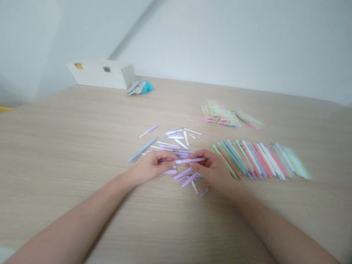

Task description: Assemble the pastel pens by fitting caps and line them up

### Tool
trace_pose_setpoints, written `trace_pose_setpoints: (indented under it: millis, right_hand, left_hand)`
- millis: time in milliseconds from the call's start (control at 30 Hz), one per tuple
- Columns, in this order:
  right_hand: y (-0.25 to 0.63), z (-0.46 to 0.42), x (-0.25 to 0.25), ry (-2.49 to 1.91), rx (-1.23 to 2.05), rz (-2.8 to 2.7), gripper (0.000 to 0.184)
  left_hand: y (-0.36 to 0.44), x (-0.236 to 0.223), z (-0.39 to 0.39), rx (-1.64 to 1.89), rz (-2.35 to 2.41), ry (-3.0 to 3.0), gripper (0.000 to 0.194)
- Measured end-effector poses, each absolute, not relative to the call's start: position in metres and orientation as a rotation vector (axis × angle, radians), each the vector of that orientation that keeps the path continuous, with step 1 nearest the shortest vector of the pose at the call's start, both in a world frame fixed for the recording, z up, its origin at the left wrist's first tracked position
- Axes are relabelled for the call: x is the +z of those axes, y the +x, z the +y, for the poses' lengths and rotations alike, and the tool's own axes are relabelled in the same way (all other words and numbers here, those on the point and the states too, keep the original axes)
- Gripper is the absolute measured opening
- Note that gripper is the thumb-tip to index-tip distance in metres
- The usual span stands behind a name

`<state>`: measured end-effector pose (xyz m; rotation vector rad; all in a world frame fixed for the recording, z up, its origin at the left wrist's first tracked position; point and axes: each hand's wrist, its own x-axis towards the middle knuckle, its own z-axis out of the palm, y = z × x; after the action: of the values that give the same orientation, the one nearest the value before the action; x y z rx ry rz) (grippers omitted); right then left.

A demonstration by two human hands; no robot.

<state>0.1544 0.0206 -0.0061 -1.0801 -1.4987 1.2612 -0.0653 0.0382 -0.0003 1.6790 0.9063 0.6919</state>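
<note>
Looking at the whole scene, what takes up the most room?

A wood-grain table [82,146] fills most of the view, with a pale wall [233,44] rising behind it.

What stands at the far edge?

A white box [101,75] lies there with two small openings in its side. Just beside it sits a grey and teal cloth bundle [139,88].

And to the right?

A long row of pastel sticks [261,161] lies side by side in green, pink, blue and white, fanned slightly. Farther back is a stack of pastel packets [220,113], with one packet lying just off its right side.

Where are the hands?

Both are in front of the row, over a loose heap of sticks [176,141] in lilac, white and pale blue, some lying across one another.

Are they empty?

No. The left hand [152,167] and right hand [211,168] have their fingers curled and together grasp a lilac stick [189,160], held level just above the heap. The left fingertips are at one end, and the right fingers close around the other part. Blur hides the exact grip.

Anything smaller?

A small red-and-blue piece [205,190] lies near the right wrist.
</note>
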Motion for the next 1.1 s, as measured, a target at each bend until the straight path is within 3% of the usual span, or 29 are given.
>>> trace_pose_setpoints:
  millis: [1100]
  right_hand:
    - [0.1517,0.0161,0.0026,-1.298,1.235,-1.553,0.022]
  left_hand:
    - [-0.0650,-0.0028,0.0387,0.746,0.886,1.914,0.022]
